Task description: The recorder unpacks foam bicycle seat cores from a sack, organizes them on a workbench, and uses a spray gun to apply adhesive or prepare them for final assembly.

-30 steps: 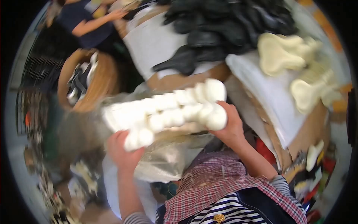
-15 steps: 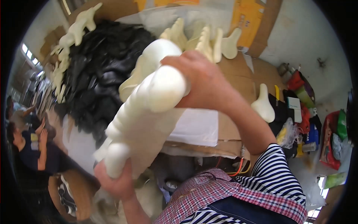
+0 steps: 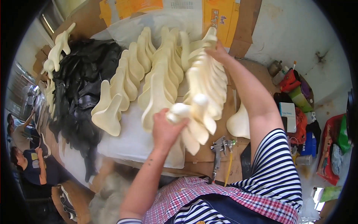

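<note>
Both hands grip a long stack of cream foam bicycle saddle pads (image 3: pixel 207 82), lying nested in a row at the right of the table. My left hand (image 3: pixel 167 128) is closed around the near end, by the narrow rounded noses. At the far end my right hand (image 3: pixel 219 52) is closed around the pads, its fingertips partly hidden. Two similar rows of saddle pads, a middle row (image 3: pixel 160 82) and a left row (image 3: pixel 125 80), lie beside the stack. A single saddle pad (image 3: pixel 238 123) rests to the right, partly behind my right forearm.
A metal spray gun (image 3: pixel 220 147) with a yellow hose stands near the front edge. Left lies a heap of black saddle-shaped pieces (image 3: pixel 84 82). Bags, a box and bottles crowd the right side, near a red bag (image 3: pixel 290 82). A co-worker (image 3: pixel 31 166) sits at far left.
The held stack has come down from close to my view onto the table, right of the other rows. Both hands moved with it, away from me. The spray gun now shows.
</note>
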`<action>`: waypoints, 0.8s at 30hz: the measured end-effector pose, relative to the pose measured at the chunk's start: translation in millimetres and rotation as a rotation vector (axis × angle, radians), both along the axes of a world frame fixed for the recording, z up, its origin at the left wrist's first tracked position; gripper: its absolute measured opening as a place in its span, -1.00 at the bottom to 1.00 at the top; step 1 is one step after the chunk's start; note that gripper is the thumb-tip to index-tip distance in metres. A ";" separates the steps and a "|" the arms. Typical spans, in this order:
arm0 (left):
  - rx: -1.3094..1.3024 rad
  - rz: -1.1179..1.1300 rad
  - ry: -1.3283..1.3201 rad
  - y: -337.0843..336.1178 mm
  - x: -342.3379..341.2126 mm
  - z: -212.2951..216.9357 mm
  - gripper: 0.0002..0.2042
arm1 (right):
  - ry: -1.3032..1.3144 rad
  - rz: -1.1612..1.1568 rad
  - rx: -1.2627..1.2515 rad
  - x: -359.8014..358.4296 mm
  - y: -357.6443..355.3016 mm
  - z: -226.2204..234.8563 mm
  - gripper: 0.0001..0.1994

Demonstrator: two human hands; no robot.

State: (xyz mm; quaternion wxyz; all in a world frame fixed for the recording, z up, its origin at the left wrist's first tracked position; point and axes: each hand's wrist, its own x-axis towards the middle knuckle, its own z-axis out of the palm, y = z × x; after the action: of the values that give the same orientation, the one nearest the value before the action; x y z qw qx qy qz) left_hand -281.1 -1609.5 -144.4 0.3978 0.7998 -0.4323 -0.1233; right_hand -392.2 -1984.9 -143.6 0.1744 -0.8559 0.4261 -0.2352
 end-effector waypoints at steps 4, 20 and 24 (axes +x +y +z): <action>-0.068 -0.260 -0.401 -17.6 -49.4 -8.6 -0.33 | -0.412 -0.264 0.140 -3.5 -21.7 -41.5 -0.29; -0.480 0.079 1.029 34.0 53.6 54.8 -0.64 | -0.421 0.118 -0.568 -75.2 198.0 -57.4 -0.31; -0.438 0.250 0.691 55.1 102.7 69.9 -0.66 | -0.366 0.111 -0.472 -70.8 160.9 -45.8 -0.30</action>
State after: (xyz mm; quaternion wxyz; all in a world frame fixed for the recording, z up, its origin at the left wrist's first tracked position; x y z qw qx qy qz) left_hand -178.4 -1554.4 -74.5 0.6915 0.6544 -0.1896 -0.2401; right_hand -463.0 -1824.1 -189.4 0.0570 -0.8382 0.2738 -0.4683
